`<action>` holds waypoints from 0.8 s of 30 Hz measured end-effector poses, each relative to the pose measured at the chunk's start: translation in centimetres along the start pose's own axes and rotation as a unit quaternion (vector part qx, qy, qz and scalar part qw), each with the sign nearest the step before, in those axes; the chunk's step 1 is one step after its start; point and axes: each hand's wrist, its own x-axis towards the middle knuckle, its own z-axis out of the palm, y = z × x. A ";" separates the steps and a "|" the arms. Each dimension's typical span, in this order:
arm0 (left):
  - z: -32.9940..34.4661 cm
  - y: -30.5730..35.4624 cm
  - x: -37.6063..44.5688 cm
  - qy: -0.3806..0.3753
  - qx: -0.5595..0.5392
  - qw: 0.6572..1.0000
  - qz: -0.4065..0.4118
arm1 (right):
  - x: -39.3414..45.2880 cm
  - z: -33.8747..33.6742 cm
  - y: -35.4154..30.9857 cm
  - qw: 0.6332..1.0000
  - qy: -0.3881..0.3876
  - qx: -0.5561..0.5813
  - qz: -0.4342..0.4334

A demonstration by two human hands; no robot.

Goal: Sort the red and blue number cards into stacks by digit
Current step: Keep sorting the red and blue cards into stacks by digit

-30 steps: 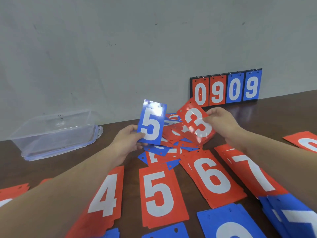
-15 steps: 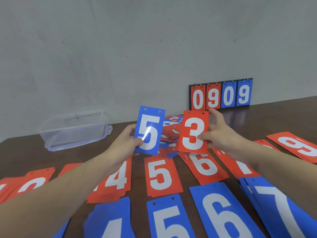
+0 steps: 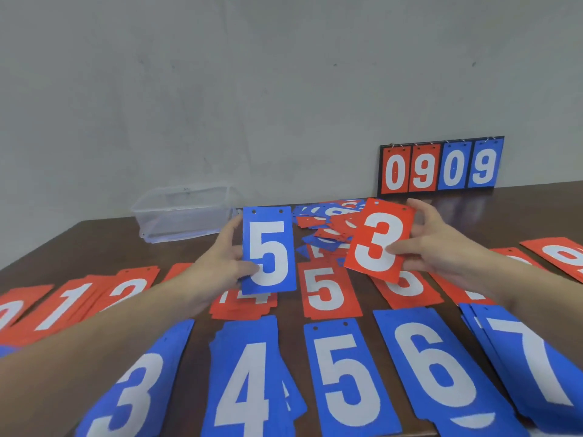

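Note:
My left hand (image 3: 222, 263) holds a blue 5 card (image 3: 269, 250) upright above the red 4 stack (image 3: 244, 305). My right hand (image 3: 432, 244) grips a red 3 card (image 3: 378, 239), tilted, above the red 6 stack (image 3: 407, 290). An unsorted pile of red and blue cards (image 3: 328, 227) lies behind both held cards. A red row runs across the table: 1 (image 3: 63, 307), 2 (image 3: 132, 287), 5 (image 3: 328, 290). The near blue row shows 3 (image 3: 132, 392), 4 (image 3: 246, 383), 5 (image 3: 347, 380), 6 (image 3: 435, 370) and 7 (image 3: 530, 364).
A clear plastic box (image 3: 183, 212) stands at the back left of the dark wooden table (image 3: 104, 241). A small scoreboard reading 0909 (image 3: 440, 167) leans against the grey wall. More red cards (image 3: 561, 253) lie at the far right.
The view has tilted down, showing the near blue row fully. Both hands have lifted their cards clear of the pile; the red 3 has been turned to face me and held further right.

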 end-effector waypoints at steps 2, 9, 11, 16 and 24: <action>-0.6 -0.4 -1.0 -0.002 0.007 1.000 -0.008 | -0.4 0.8 -0.2 1.000 -0.020 -0.001 0.002; -2.7 -1.6 -4.1 0.036 -0.028 0.999 -0.021 | -1.4 4.1 -0.8 0.997 -0.078 -0.007 -0.006; -3.1 -1.8 -4.8 0.054 -0.038 0.998 -0.016 | -1.4 4.9 -0.8 0.996 -0.090 -0.003 -0.003; -3.3 -2.3 -5.4 0.082 -0.057 0.995 0.000 | -2.0 5.9 -0.9 0.994 -0.105 -0.025 -0.005; 1.2 -2.2 -4.2 0.021 -0.076 0.997 -0.028 | -3.7 2.8 -0.6 0.996 -0.065 -0.064 0.014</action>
